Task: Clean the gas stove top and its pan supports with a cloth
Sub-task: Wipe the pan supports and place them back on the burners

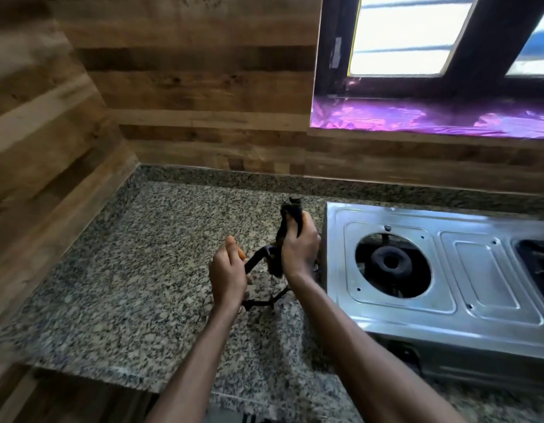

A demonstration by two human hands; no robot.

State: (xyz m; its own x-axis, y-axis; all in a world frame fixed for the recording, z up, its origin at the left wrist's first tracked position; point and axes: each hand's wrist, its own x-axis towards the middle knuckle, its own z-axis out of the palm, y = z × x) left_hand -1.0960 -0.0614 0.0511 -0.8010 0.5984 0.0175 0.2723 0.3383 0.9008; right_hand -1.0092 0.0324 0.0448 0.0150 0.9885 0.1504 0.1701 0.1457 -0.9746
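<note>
A steel gas stove [478,270] sits on the granite counter at the right, its left burner [391,262] bare with no pan support on it. Above the counter to the stove's left, I hold a black pan support [260,257] upright. My left hand [228,271] grips its lower arm. My right hand [299,250] grips a dark cloth [290,221] wrapped round the support's upper arm. Part of the support shows below my hands [264,300], near the counter.
The speckled granite counter [142,270] reaches left to a wood-panelled corner wall [81,132]. A window with a shiny purple sill [432,120] lies behind the stove. The counter's front edge runs near the bottom left.
</note>
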